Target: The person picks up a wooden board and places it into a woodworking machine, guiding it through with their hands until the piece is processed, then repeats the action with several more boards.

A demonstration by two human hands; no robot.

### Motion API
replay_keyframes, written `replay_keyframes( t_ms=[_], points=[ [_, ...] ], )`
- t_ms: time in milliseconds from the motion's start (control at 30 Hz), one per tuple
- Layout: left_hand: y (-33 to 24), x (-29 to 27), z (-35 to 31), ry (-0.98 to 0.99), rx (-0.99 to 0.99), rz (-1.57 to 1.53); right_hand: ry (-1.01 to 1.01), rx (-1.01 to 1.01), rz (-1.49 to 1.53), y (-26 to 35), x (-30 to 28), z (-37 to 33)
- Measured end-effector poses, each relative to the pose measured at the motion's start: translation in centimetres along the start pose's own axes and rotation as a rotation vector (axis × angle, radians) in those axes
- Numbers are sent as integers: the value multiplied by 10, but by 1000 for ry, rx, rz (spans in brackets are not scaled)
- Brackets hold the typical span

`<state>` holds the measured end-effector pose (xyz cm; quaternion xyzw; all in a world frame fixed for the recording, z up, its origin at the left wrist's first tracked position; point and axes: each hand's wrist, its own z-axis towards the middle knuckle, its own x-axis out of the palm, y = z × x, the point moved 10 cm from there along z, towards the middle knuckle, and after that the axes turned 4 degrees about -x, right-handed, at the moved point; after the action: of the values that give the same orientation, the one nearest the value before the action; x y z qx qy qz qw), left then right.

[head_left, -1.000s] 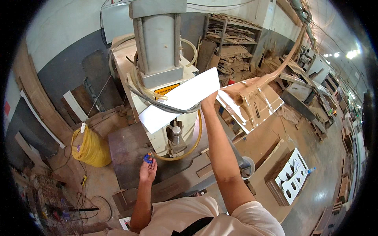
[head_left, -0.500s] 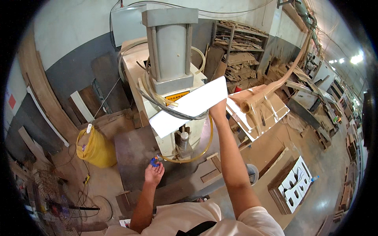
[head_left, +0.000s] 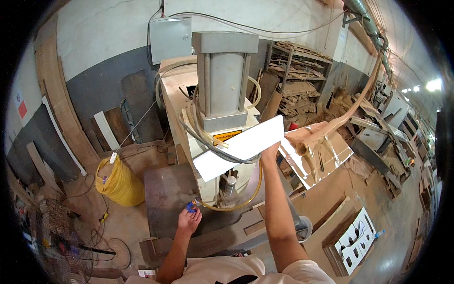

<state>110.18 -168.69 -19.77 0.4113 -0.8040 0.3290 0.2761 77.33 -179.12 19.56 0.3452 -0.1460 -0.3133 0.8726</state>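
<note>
Supporting, it seems, the flat white panel [head_left: 243,142] that slants behind dark flexible hoses [head_left: 239,160], we have our right hand [head_left: 271,151] at its right end; the fingers are hidden, so their grip we cannot tell. Our left hand [head_left: 189,220] bends its fingers at the small blue fitting [head_left: 191,207]; whether pinching, we cannot tell.

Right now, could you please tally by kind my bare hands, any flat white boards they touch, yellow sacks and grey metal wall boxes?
Left bare hand and right bare hand: 2
Flat white board: 1
Yellow sack: 1
Grey metal wall box: 1
Total: 5
</note>
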Motion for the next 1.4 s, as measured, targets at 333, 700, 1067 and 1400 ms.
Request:
replay_keyframes(
  t_ms=[333, 700, 1067, 1400],
  points=[
    [-3, 4, 1, 39, -8, 2, 64, -70, -104, -11, 13, 2],
    [1, 7, -1, 39, -19, -32, -120, 82, 95, -69, 7, -12],
    [-6, 6, -10, 26, -1, -25, 20, 182, -149, -22, 7, -25],
    [6, -5, 1, 36, -102, 156, -100, 275, 75, -68, 8, -28]
  ],
)
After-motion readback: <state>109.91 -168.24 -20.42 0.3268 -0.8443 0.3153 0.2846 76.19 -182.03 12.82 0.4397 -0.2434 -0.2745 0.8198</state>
